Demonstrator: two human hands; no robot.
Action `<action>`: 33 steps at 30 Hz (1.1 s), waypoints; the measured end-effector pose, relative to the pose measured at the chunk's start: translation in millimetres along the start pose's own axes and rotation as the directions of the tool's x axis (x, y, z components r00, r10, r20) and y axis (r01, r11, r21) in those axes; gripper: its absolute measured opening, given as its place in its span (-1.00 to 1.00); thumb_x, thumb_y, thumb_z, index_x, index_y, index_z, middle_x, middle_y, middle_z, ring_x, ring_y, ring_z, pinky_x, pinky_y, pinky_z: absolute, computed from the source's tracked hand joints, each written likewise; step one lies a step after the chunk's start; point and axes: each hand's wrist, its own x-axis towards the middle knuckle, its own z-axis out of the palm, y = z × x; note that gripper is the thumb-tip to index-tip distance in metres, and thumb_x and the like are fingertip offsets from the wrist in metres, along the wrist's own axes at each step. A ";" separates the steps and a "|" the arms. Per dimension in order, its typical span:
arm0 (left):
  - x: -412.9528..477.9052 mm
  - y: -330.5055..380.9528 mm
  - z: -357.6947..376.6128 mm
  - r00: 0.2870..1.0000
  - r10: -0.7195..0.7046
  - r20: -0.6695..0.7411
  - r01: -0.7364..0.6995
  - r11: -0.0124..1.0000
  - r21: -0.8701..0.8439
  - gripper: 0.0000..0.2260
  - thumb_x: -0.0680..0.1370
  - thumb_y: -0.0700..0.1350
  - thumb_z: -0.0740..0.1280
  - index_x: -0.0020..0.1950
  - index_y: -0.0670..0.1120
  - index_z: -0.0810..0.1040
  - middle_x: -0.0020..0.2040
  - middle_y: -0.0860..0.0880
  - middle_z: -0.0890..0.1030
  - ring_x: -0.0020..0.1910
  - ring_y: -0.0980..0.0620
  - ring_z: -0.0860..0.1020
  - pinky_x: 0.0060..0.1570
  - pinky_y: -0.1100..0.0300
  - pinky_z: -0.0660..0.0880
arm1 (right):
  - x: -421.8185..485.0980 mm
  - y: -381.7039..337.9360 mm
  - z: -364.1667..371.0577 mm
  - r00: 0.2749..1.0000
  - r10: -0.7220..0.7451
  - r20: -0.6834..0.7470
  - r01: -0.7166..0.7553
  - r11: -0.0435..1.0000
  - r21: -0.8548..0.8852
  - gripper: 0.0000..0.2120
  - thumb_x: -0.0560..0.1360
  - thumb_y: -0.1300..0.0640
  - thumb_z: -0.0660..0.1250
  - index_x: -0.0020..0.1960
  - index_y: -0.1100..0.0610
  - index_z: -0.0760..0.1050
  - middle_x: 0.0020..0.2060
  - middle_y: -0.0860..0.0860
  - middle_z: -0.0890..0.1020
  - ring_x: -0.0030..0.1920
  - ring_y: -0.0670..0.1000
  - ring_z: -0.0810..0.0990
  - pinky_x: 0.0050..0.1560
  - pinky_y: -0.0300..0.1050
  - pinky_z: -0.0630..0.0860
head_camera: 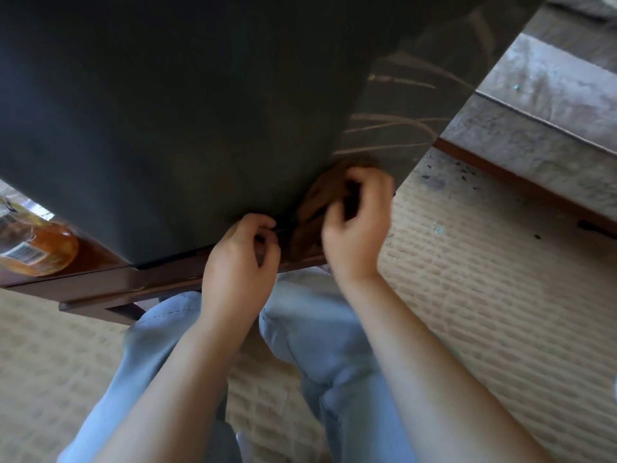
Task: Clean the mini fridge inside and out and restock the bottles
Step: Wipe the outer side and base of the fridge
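From my remote seat I see the matt dark grey mini fridge (pixel 167 111) standing on the dark brown wooden worktop (pixel 100 285). At its near lower corner, my right hand (pixel 357 228) has its grip clamped on a crumpled brown cloth (pixel 314 208) pressed to the fridge. My left hand (pixel 240 262) curls at the bottom edge; I cannot tell whether its grip holds anything. An amber glass bottle (pixel 40 252) lies at far left.

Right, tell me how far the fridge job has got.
Done: streaks on the fridge side suggest wiping there. In hand: right hand grips a cloth at the fridge's bottom corner, left hand curled beside it. Left: a bottle sits outside on the stand, so restocking remains; the inside is out of view.
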 end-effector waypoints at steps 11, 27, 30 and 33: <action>1.3 0.7 -2.3 0.999 0.001 0.038 0.000 1.000 -0.029 -0.83 0.53 -0.21 0.30 0.08 -0.04 0.56 -0.25 0.06 0.60 -0.30 0.13 0.54 -0.22 0.14 0.52 | 18.3 16.7 -2.1 0.932 0.272 -0.241 -0.278 0.961 0.012 -0.54 0.51 0.34 0.18 0.41 0.31 0.35 0.42 0.21 0.35 0.45 0.08 0.29 0.45 -0.25 0.16; -1.7 -3.3 -3.4 0.999 -0.031 0.035 0.030 0.999 0.016 -0.84 0.53 -0.20 0.30 0.07 -0.03 0.56 -0.15 0.02 0.63 -0.28 0.07 0.56 -0.24 0.14 0.51 | 52.3 41.3 -16.7 0.901 0.420 -0.110 -0.397 0.899 0.184 -0.39 0.52 0.23 0.01 0.57 0.14 0.02 0.51 -0.02 0.18 0.48 -0.12 0.19 0.50 -0.12 0.14; -1.8 -3.0 -4.2 0.999 -0.018 0.042 0.018 1.000 0.012 -0.84 0.53 -0.20 0.29 0.07 -0.02 0.56 -0.16 0.02 0.63 -0.30 0.08 0.56 -0.24 0.13 0.52 | 43.5 26.5 -18.4 0.950 0.290 -0.116 -0.279 0.955 0.101 -0.43 0.53 0.30 0.02 0.54 0.20 0.07 0.53 0.09 0.14 0.52 0.03 0.12 0.53 -0.07 0.05; -1.1 -4.7 -4.2 1.000 -0.003 0.031 0.003 1.000 0.024 -0.83 0.53 -0.21 0.29 0.08 -0.02 0.56 -0.16 0.01 0.63 -0.30 0.02 0.56 -0.26 0.11 0.51 | 17.0 -15.8 1.3 0.999 -0.027 0.030 0.027 1.000 -0.001 -0.41 0.52 0.36 0.07 0.52 0.22 0.04 0.50 0.07 0.03 0.53 0.22 -0.02 0.53 -0.09 -0.09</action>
